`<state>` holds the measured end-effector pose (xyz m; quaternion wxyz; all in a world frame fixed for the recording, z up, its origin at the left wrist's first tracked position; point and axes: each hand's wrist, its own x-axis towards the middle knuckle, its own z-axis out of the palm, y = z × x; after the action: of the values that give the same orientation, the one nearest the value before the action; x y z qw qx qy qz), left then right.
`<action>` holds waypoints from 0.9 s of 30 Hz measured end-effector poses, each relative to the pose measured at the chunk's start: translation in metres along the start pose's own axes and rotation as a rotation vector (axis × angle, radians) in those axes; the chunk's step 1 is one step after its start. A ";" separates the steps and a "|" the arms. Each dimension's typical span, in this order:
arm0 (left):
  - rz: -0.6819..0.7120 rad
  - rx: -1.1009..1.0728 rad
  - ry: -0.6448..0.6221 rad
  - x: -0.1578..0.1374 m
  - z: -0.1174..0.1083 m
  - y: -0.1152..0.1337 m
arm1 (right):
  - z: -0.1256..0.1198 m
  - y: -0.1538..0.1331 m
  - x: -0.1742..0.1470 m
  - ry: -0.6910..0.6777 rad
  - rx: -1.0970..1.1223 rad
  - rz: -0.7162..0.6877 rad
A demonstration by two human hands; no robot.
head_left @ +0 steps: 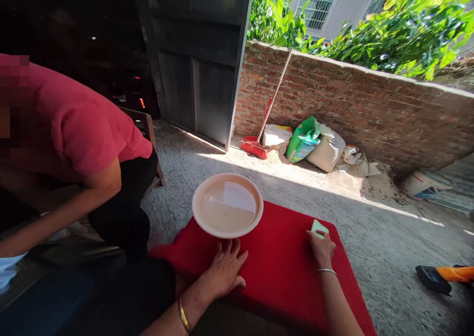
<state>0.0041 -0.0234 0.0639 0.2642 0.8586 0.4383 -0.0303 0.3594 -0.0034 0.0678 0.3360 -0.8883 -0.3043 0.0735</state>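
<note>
A round, pale basin (227,230) of cloudy water stands on the far left part of a table covered with red cloth (274,277). My left hand (226,272) lies spread on the cloth, its fingertips at the basin's near rim. Toward the table's right edge, my right hand (323,247) grips a flat, light green piece (319,227) that looks like a plastic scraper. That piece is close to the cloth, and the fingers cover its near part.
On the left a person in a red shirt (89,119) bends over beside a wooden chair (148,129). By the brick wall (333,94) stand a red broom (255,147), a green sack (303,139) and a bucket (425,184). An orange-handled tool (437,278) lies at right.
</note>
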 end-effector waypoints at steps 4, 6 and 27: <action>0.004 0.023 0.003 0.000 -0.001 0.001 | 0.044 -0.030 -0.053 -0.199 0.003 -0.131; 0.005 0.031 0.008 0.000 -0.002 0.002 | 0.059 -0.042 -0.083 -0.320 0.035 -0.264; 0.518 0.033 0.057 0.004 0.007 0.101 | -0.080 0.005 -0.152 -0.851 0.213 -0.739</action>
<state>0.0858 -0.0716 0.0998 0.2366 0.9469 0.2105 0.0553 0.2666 -0.1404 0.1139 0.2748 -0.5764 -0.6940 0.3326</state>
